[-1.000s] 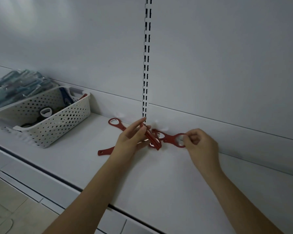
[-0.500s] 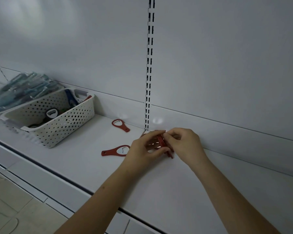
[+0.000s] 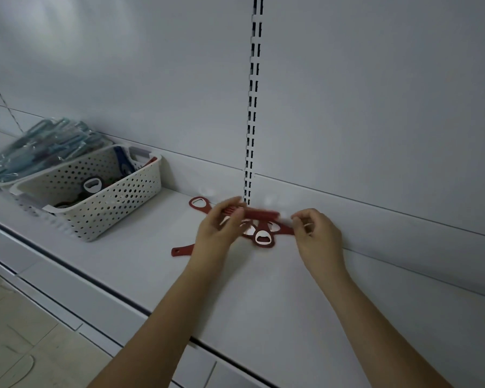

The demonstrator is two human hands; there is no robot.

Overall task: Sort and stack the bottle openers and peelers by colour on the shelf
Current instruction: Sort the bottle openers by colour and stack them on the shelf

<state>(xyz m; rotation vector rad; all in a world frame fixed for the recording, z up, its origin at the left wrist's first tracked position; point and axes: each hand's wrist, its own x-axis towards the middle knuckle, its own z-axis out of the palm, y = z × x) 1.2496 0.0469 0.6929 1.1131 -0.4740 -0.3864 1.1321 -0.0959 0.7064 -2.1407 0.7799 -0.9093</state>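
- The white shelf [image 3: 157, 275] runs from the left edge toward the lower right, with a slotted upright [image 3: 251, 135] rising from its back edge.
- A perforated basket [image 3: 101, 203] sits near the shelf's left end, holding a dark opener [image 3: 91, 186] and other pieces too small to tell; a clear-wrapped bundle [image 3: 39, 147] lies just behind it.
- The left hand [image 3: 217, 233] grasps one end of a red stack [image 3: 259, 214] of openers, blurred, long axis level and parallel to the back edge, lifted just above the shelf by the upright's foot.
- The right hand [image 3: 318, 236] has its fingers curled, pinching something small at the stack's right; what exactly, I cannot tell.
- Half a second ago both hands were pressed together around the stack; now they are drawn apart and the stack lies sideways.
- A red opener [image 3: 263, 239] lies flat between the hands, ring toward the front edge, overlapping other red ones.
- Another red opener [image 3: 198, 204] lies near the back edge, ring leftward; a red handle [image 3: 182, 251] pokes out left from under the left wrist.
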